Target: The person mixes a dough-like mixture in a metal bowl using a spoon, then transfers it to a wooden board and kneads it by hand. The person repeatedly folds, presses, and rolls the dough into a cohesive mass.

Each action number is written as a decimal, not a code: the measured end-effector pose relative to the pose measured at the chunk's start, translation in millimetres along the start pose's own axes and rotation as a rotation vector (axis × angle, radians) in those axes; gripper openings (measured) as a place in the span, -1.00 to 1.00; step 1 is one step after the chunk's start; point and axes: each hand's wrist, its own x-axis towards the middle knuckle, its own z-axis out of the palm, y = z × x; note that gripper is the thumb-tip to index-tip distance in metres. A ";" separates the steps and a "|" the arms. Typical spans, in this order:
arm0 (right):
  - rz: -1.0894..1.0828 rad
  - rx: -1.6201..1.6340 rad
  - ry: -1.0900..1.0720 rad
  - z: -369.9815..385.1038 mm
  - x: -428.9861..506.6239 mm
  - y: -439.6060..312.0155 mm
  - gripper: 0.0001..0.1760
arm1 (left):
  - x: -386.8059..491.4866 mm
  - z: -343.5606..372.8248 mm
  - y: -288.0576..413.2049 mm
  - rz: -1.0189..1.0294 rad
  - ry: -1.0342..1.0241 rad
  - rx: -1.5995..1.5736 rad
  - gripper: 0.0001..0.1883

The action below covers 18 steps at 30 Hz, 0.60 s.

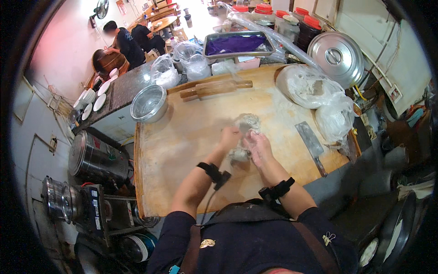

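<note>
My left hand (231, 137) is blurred over the middle of a wooden work board (178, 137). Its fingers look curled, and whether they hold anything is unclear. Close beside it, my right hand (259, 146) is turned partly palm up, with whitish flour or dough on its fingers. Nothing shows in its palm. A patch of pale floury dough (249, 120) lies just beyond my hands. More of the pale floury stuff (239, 154) shows below and between them, partly covered by my hands.
A wooden rolling pin (215, 89) lies along the far edge. Metal bowls (149, 103) stand at the far left corner. A cleaver (309, 140) and plastic flour bags (313, 89) are on the right. Beyond stands a metal tray (239, 54) with purple contents. Two people sit farther back.
</note>
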 end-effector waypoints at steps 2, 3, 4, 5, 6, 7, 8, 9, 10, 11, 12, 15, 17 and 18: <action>-0.122 -0.128 0.026 -29.2 4.2 -2.6 -0.78 | -5.3 -12.2 1.3 0.185 0.046 0.412 -0.88; -0.110 -0.226 0.033 -33.1 0.2 -6.6 -0.82 | -9.4 -19.7 6.0 0.271 0.078 0.619 -0.88; -0.095 -0.324 0.045 -35.6 -7.0 -11.5 -0.86 | -15.3 -26.0 19.4 0.211 0.026 0.669 -0.81; -0.083 -0.422 0.059 -39.9 -10.7 -15.1 -0.90 | -21.2 -35.0 40.9 0.155 -0.027 0.716 -0.72; -0.137 -0.430 0.056 -45.8 -9.3 -13.0 -0.91 | -24.4 -44.3 58.4 0.101 -0.076 0.763 -0.64; -0.178 -0.436 0.052 -51.8 -8.5 -1.5 -0.90 | -28.3 -49.2 62.6 0.149 -0.061 0.745 -0.61; -0.219 -0.441 0.047 -56.2 -8.4 9.4 -0.86 | -30.6 -52.9 65.1 0.197 -0.045 0.726 -0.58; -0.198 -0.438 0.070 -54.6 -12.3 18.0 -0.83 | -34.6 -57.8 65.9 0.239 -0.029 0.705 -0.55; -0.180 -0.440 0.091 -49.8 -17.4 23.8 -0.79 | -38.6 -64.4 74.6 0.117 -0.119 0.732 -0.54; -0.167 -0.449 0.113 -44.9 -23.3 26.9 -0.75 | -41.1 -69.7 87.5 0.001 -0.207 0.748 -0.53; -0.132 -0.485 0.140 -36.4 -28.3 28.5 -0.81 | -44.5 -78.9 90.8 -0.114 -0.283 0.763 -0.52; -0.109 -0.487 0.244 -18.1 -32.1 50.4 -0.85 | -60.7 -93.5 34.3 0.327 -0.140 0.689 -0.62; -0.155 -0.509 0.241 -9.8 -33.2 72.0 -0.87 | -79.8 -115.4 4.1 0.415 -0.120 0.573 -0.70; -0.181 -0.524 0.253 -1.2 -34.8 84.4 -0.86 | -90.9 -130.1 -9.3 0.461 -0.113 0.514 -0.72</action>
